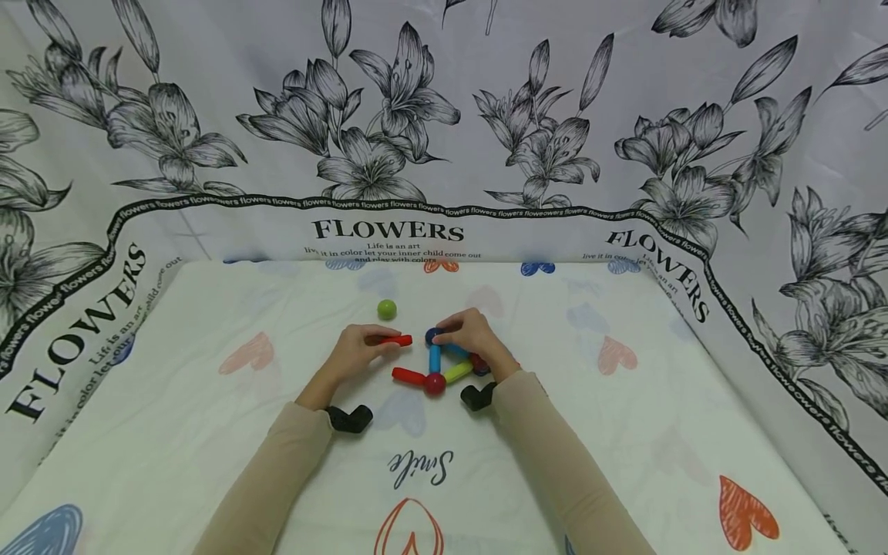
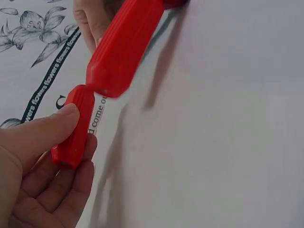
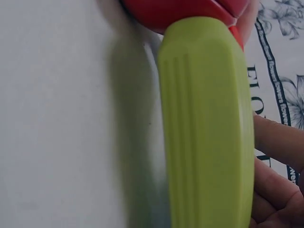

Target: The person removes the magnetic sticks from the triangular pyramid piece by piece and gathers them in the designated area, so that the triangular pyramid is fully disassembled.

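In the head view my left hand point(image 1: 349, 354) pinches a loose red rod point(image 1: 398, 340) between thumb and fingers. The left wrist view shows that ridged rod point(image 2: 81, 104) close to another red rod point(image 2: 123, 47), which overlaps its tip. My right hand point(image 1: 480, 339) holds a dark blue ball point(image 1: 433, 336) at a corner of a joined ball-and-rod frame. From a red ball point(image 1: 435, 385) extend a red rod point(image 1: 408, 376), a blue rod point(image 1: 435, 359) and a yellow-green rod point(image 1: 459, 372). Another blue rod point(image 1: 455, 351) leads under the right hand, whose wrist partly hides a darker ball point(image 1: 479, 364).
A green ball point(image 1: 386, 310) lies alone behind the left hand. Black wrist cameras point(image 1: 350, 419) sit low beside both sleeves. The table is covered by a white cloth point(image 1: 610, 439) with printed hearts, and a flower-printed curtain point(image 1: 458, 169) stands behind it.
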`<act>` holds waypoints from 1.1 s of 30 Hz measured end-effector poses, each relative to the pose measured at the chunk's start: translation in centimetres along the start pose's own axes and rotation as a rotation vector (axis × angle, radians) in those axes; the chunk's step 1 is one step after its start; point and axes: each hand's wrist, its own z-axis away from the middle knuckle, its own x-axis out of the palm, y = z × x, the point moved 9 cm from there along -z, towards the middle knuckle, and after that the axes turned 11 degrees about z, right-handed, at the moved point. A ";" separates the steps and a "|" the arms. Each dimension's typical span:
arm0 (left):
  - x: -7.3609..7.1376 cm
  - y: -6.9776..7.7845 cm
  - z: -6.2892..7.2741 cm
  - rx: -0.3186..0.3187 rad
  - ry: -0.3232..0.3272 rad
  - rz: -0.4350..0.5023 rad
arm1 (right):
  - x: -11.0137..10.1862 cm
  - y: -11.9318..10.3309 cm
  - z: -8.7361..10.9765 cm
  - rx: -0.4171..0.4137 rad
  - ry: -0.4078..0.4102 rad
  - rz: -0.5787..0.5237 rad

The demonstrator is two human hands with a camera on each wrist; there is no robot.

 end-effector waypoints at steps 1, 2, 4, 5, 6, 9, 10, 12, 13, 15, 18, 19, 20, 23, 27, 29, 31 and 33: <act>-0.2 -0.2 0.1 0.001 -0.003 -0.008 | 0.0 0.1 0.0 0.001 -0.004 -0.003; -0.4 -0.4 0.1 0.000 -0.006 -0.018 | 0.1 0.1 0.0 0.003 -0.006 -0.005; -0.7 -0.8 0.3 -0.001 -0.011 -0.031 | 0.2 0.3 0.1 0.008 -0.009 -0.013; -0.9 -0.9 0.3 -0.002 -0.013 -0.033 | 0.2 0.3 0.1 0.011 -0.010 -0.019; -1.1 -1.0 0.4 -0.002 -0.014 -0.039 | 0.3 0.4 0.1 0.014 -0.009 -0.022; -1.8 -1.2 0.6 -0.004 -0.012 -0.044 | 0.3 0.5 0.1 0.016 -0.003 -0.029; -2.0 -1.2 0.7 -0.003 -0.009 -0.047 | 0.3 0.6 0.1 0.017 -0.002 -0.034; -2.6 -1.3 0.9 -0.006 0.000 -0.052 | 0.4 0.6 0.2 0.019 -0.003 -0.039; -2.8 -1.4 0.9 -0.008 0.004 -0.056 | 0.4 0.7 0.2 0.022 -0.007 -0.045; -3.3 -1.5 1.0 -0.007 0.011 -0.064 | 0.4 0.8 0.2 0.027 -0.016 -0.053; -4.0 -1.6 1.2 0.003 0.023 -0.071 | 0.4 0.8 0.2 0.029 -0.026 -0.051; -4.3 -1.7 1.2 0.009 0.025 -0.070 | 0.3 0.9 0.2 0.027 -0.028 -0.051; -4.5 -1.7 1.3 0.010 0.027 -0.068 | 0.4 0.9 0.1 0.024 -0.030 -0.049; -5.2 -2.1 1.5 0.002 0.033 -0.071 | 0.4 0.8 0.0 0.018 -0.035 -0.043; -6.4 -2.6 1.8 -0.016 0.042 -0.087 | 0.5 0.7 -0.1 0.017 -0.037 -0.041; -7.0 -2.6 1.9 -0.016 0.047 -0.094 | 0.5 0.7 -0.1 0.015 -0.036 -0.042; -7.7 -2.7 2.1 -0.018 0.051 -0.104 | 0.4 0.6 -0.1 0.008 -0.034 -0.039; -8.2 -2.9 2.3 -0.027 0.056 -0.109 | 0.4 0.6 -0.1 0.001 -0.029 -0.042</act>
